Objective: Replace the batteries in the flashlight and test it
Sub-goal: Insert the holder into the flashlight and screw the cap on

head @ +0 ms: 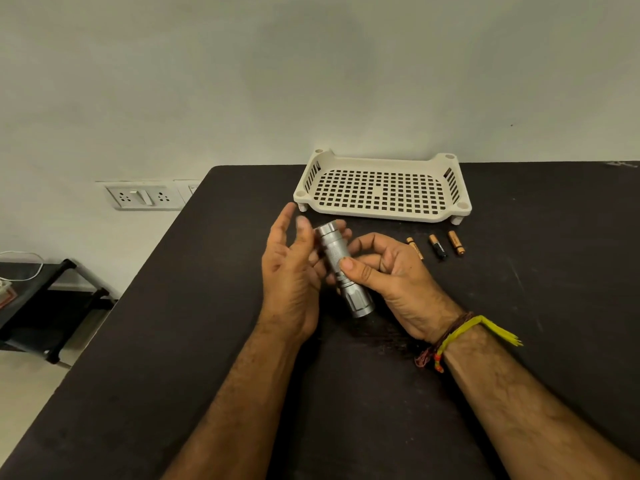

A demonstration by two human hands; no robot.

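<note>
Two bare forearms of yours come up from the lower edge over the dark table (173,341), and on your right wrist you wear thread bands (446,341), brown and yellow. Your right hand (391,275) holds the silver flashlight (341,266) in the air above the table, thumb pressed on the knurled middle of the body and the other fingers curled behind it. The flashlight is tilted: its wide head end points down toward you, its tail end points up and away. Your left hand (294,268) is half open, the thumb touching the tail end of the flashlight, the fingers loose and partly behind the body. Just beyond your right hand three small batteries (438,247) lie on the table in a row, a little apart from each other; two are copper coloured, the middle one is mostly black, and its writing is too small to read. Farther away stands a cream plastic tray (374,214) with a perforated bottom, close to the table's far edge. On the wall at the left you see a white socket plate (145,196).
</note>
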